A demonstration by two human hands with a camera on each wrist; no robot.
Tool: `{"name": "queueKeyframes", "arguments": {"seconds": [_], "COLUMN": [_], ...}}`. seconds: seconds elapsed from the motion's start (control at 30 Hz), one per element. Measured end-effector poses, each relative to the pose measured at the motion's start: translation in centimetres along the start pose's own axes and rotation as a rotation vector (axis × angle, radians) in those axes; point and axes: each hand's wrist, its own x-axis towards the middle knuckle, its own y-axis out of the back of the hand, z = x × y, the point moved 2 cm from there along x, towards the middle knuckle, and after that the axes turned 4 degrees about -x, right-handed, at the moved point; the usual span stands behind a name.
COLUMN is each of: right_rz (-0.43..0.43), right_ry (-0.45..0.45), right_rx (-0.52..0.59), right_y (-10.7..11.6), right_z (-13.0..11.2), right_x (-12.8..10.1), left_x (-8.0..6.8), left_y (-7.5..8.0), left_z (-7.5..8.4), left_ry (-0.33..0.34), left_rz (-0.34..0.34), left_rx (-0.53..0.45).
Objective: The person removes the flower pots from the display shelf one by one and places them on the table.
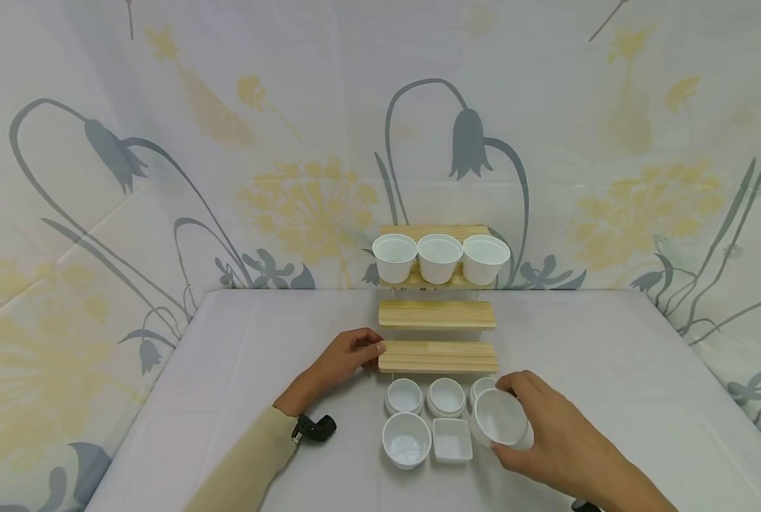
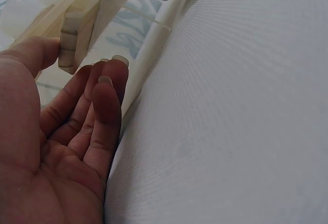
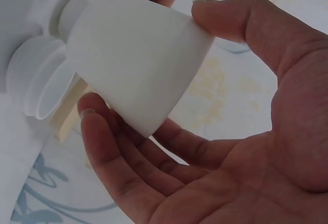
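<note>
Nearest the head camera, your right hand (image 1: 547,434) held a plain white cup (image 1: 500,417), thumb on one side and fingers curled under the other, as the right wrist view showed. The cup was smooth, unmarked and narrower at the base, tilted so its open mouth faced you, and it was lifted just above the tabletop (image 1: 611,370) at the right end of the dishes. Your left hand (image 1: 348,355) lay on the tabletop with its fingers loosely bent, fingertips touching the left end of the lowest wooden step (image 1: 438,355); it gripped nothing.

Counted: three wooden steps in a rising stand, with three white cups (image 1: 440,257) on the top one. In front of the lowest step stood three small round dishes (image 1: 446,395), the right one partly hidden behind the held cup. Nearer you were one round bowl (image 1: 407,439) and one square dish (image 1: 452,439).
</note>
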Motion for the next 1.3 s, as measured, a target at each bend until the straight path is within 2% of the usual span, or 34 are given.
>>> {"name": "queueKeyframes", "arguments": {"seconds": [0.33,0.6,0.87,1.3], "right_rz": [-0.138,-0.178,-0.241,-0.301], "right_ry": [-0.063,-0.06,-0.077,-0.09], "right_rx": [-0.016,-0.033,-0.015,0.008], "right_y": [-0.2,-0.7,-1.4,-2.2], "right_z": [0.3,0.8,1.4,1.5], "right_x": [-0.1,-0.1,0.2,0.1], "left_x": [-0.1,-0.1,-0.1,-0.1], "left_y": [0.0,0.0,0.0,-0.1], "left_z": [0.3,0.2,0.3,0.4], "left_ry": [0.023,0.01,0.028,0.018], "left_rz": [-0.006,-0.011,-0.003,-0.003], "left_rx": [-0.005,-0.009,0.009,0.021]}}
